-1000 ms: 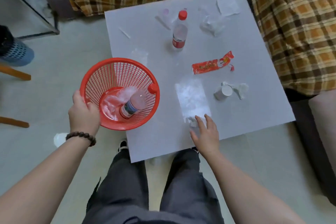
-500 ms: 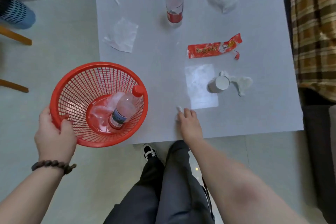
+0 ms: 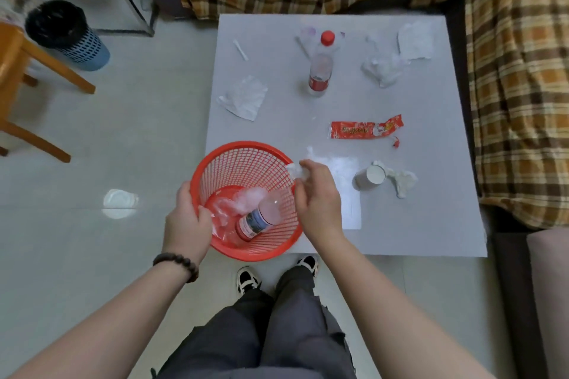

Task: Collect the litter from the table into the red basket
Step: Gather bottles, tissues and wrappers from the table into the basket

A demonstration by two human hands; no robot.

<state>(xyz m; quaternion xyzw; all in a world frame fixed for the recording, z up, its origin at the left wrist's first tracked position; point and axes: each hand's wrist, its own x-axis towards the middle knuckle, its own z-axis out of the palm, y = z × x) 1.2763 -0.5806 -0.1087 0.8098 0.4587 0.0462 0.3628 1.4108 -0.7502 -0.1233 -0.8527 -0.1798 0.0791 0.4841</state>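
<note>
right hand [image 3: 318,197]: fingers closed in a pinch on a small crumpled white tissue wad [image 3: 294,168], held right at the near-right rim of the round red plastic mesh basket [image 3: 228,160].
left hand [image 3: 186,221]: clamped on the basket's left rim, thumb inside the wall; basket overlaps the near-left corner of the pale grey square table [image 3: 431,120].
in basket: clear plastic bottle with a red-and-white label [image 3: 260,218] lying on its side, plus crumpled clear film [image 3: 246,198].
tissue handling: judged near weightless, soft, compressible; fingertip pinch is enough, any spot works. May cling to the fingers on release, so drop it well inside the rim.
left on table: upright clear bottle with red cap [image 3: 321,68], red snack wrapper [image 3: 366,129], small white cup on its side [image 3: 370,177] touching another tissue wad [image 3: 403,181], flat white paper scrap [image 3: 244,97], crumpled clear bag [image 3: 383,66], white sheet at far right [image 3: 414,40], thin white stick [image 3: 240,49].
grab notes: bottle is stiff, take it round the body. Wrapper and film are slick and flat, pinch an edge. Cup is light and may roll.
progress: early, most litter is still out.
</note>
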